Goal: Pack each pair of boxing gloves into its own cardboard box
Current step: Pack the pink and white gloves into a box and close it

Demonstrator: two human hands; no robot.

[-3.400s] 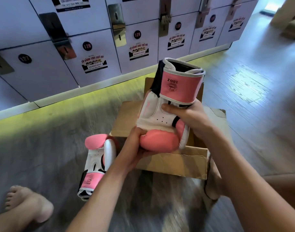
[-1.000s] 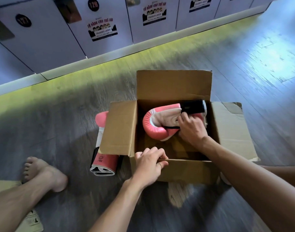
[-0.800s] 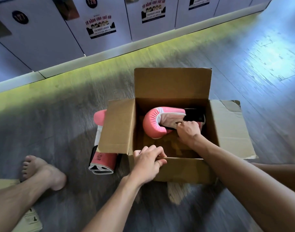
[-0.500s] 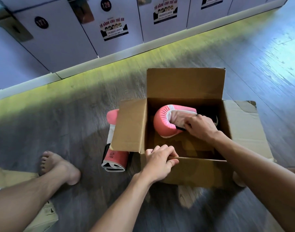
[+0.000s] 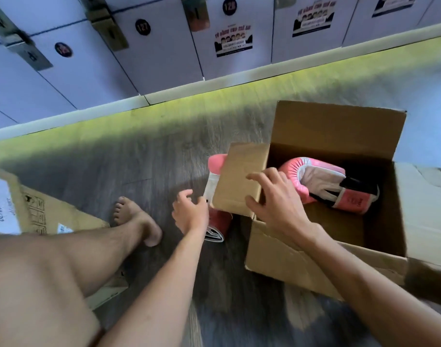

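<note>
A glove (image 5: 322,181) lies inside the box (image 5: 302,266), right of centre. The second glove (image 5: 215,164) sits on the floor at centre, the left hand (image 5: 189,214) curled at it, grip unclear. The right hand (image 5: 272,196) rests on the flap (image 5: 239,176), fingers spread.

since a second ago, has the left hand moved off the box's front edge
Yes. The left hand has left the front wall of the cardboard box and now sits left of it, beside the pink boxing glove on the floor.

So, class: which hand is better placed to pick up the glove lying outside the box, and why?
Left. The left hand is right beside the floor glove, open; the right hand is at the box flap.
</note>
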